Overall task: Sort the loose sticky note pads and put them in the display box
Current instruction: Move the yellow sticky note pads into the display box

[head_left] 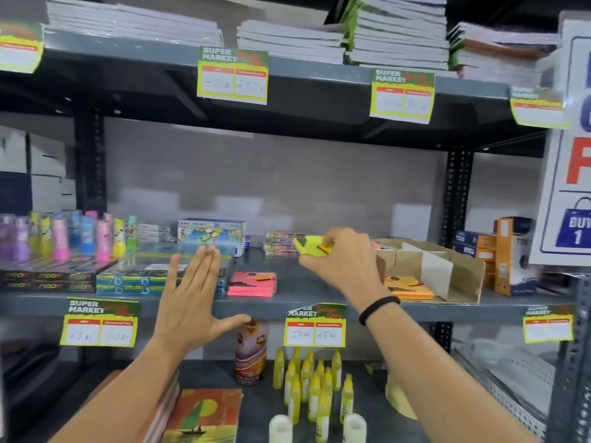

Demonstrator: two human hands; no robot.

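My right hand (343, 263) grips a yellow sticky note pad (311, 246) above the middle shelf, just left of the cardboard display box (460, 270). The box has white dividers, and orange sticky note pads (407, 287) lie in its front left compartment. A stack of pink sticky note pads (252, 284) rests on the shelf between my hands. My left hand (192, 298) hovers flat with spread fingers in front of the shelf edge, holding nothing.
The grey shelf (307, 306) carries neon boxes (48, 278) and coloured bottles at left, a crayon box (211, 233) behind, and orange cartons (508, 254) at right. Yellow glue bottles (315, 388) and a can (251, 353) stand on the lower shelf. Notebooks fill the top shelf.
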